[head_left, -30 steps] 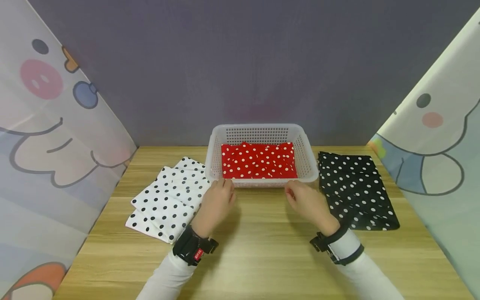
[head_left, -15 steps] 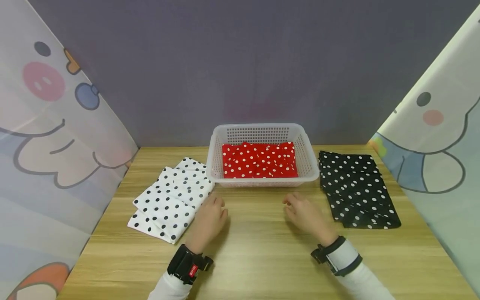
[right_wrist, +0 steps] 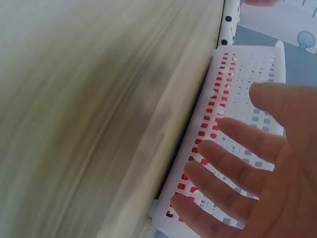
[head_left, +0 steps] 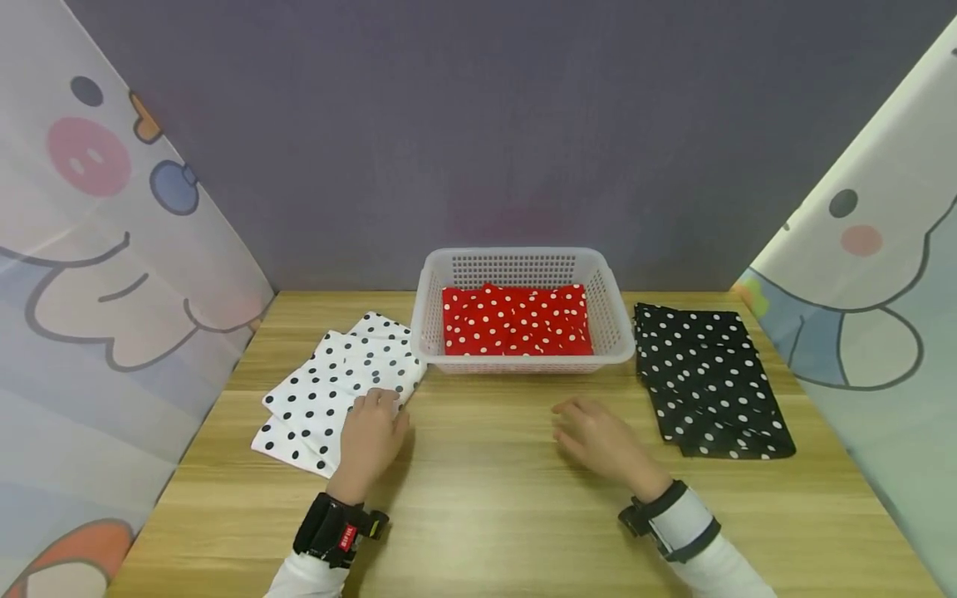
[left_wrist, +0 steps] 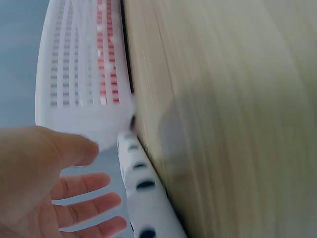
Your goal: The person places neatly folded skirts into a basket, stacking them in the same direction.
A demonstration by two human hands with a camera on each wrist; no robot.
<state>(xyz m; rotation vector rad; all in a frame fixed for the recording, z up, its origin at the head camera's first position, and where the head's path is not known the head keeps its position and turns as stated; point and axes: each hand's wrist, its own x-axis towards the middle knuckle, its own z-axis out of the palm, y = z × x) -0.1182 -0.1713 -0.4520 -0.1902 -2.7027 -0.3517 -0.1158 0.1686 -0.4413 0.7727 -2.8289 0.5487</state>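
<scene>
My left hand [head_left: 370,438] hovers at the near right edge of a folded white cloth with black dots [head_left: 329,386], its fingers loosely spread in the left wrist view and holding nothing. The right hand [head_left: 601,440] is over the tabletop, left of a folded black cloth with white dots [head_left: 706,374]. Its fingers, relaxed and apart in the right wrist view, hold nothing either. Between and beyond both hands stands a white plastic basket [head_left: 523,364]. A folded red cloth with white dots [head_left: 516,322] lies inside it.
The wood-grain table [head_left: 493,498] ends at a grey back panel [head_left: 516,141]. Cartoon-printed sheets line the left [head_left: 187,274] and right [head_left: 860,274] sides.
Both hands have drawn back from the basket's near rim toward the person. The left hand has moved left to the white cloth, and its fingers have loosened. Basket and cloths stay put.
</scene>
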